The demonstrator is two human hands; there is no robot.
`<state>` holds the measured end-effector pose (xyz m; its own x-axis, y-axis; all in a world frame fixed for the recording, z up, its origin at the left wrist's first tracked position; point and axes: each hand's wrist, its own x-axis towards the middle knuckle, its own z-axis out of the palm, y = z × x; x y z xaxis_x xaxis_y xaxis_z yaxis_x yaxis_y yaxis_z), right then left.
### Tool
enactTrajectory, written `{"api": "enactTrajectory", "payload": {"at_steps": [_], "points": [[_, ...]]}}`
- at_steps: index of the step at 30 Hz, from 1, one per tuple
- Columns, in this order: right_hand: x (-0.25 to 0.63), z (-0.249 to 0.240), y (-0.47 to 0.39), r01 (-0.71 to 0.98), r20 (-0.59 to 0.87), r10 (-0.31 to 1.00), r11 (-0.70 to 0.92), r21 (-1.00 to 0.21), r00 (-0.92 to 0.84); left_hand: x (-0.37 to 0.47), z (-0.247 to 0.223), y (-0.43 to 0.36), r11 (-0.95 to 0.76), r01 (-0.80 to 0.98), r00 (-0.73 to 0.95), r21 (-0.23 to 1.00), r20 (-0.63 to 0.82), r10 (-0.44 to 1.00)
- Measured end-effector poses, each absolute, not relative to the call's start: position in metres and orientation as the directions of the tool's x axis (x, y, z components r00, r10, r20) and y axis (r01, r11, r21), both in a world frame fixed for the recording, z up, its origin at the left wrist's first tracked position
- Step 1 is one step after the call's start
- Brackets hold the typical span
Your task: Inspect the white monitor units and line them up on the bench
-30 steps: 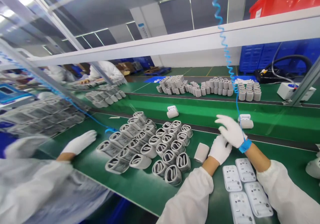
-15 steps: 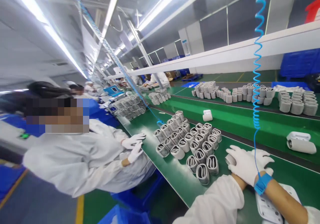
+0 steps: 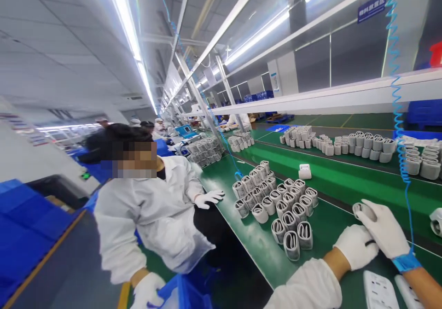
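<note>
Both of my hands wear white gloves and are over the green bench at the lower right. My right hand (image 3: pixel 388 230), with a blue wrist strap (image 3: pixel 405 260) on its wrist, grips a rolled grey cuff (image 3: pixel 362 209) between thumb and fingers. Just below and left of it is my left hand (image 3: pixel 355 247), its fingers curled inward by a small dark strip; what it holds, if anything, is hidden. White flat devices (image 3: pixel 380 290) lie below my hands. To the left, many similar rolled cuffs (image 3: pixel 289 220) stand on end in rows.
A blue coiled cord (image 3: pixel 400 148) hangs down to my wrist strap. Beyond the bench runs a green conveyor (image 3: pixel 331 175) carrying a white device with a cuff (image 3: pixel 304 171). More rolls (image 3: pixel 371 145) line its far side. A co-worker (image 3: pixel 155 207) sits left, one hand at a blue bin (image 3: pixel 188 290).
The view has swung left. My overlapping hands have drawn apart somewhat, and the rolled cuff is now raised in my right hand. The co-worker's one hand has dropped to the blue bin.
</note>
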<state>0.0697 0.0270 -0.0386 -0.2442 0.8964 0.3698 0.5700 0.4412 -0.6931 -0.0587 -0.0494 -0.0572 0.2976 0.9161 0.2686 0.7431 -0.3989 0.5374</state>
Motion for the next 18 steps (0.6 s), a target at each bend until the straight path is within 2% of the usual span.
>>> {"api": "enactTrajectory", "payload": {"at_steps": [6, 12, 18], "points": [[0.110, -0.045, 0.043, 0.593, 0.220, 0.893, 0.429, -0.682, -0.393, -0.077, -0.058, -0.081, -0.323, 0.630, 0.239, 0.706, 0.220, 0.946], [0.111, -0.058, 0.034, 0.646, 0.246, 0.902, 0.427, -0.633, -0.355, -0.077, -0.055, -0.109, -0.258, 0.618, 0.159, 0.743, 0.203, 0.966], [0.117, -0.061, 0.032, 0.647, 0.197, 0.910, 0.401, -0.649, -0.366, -0.080, -0.057, -0.156, -0.167, 0.639, 0.056, 0.751, 0.171, 0.984]]}}
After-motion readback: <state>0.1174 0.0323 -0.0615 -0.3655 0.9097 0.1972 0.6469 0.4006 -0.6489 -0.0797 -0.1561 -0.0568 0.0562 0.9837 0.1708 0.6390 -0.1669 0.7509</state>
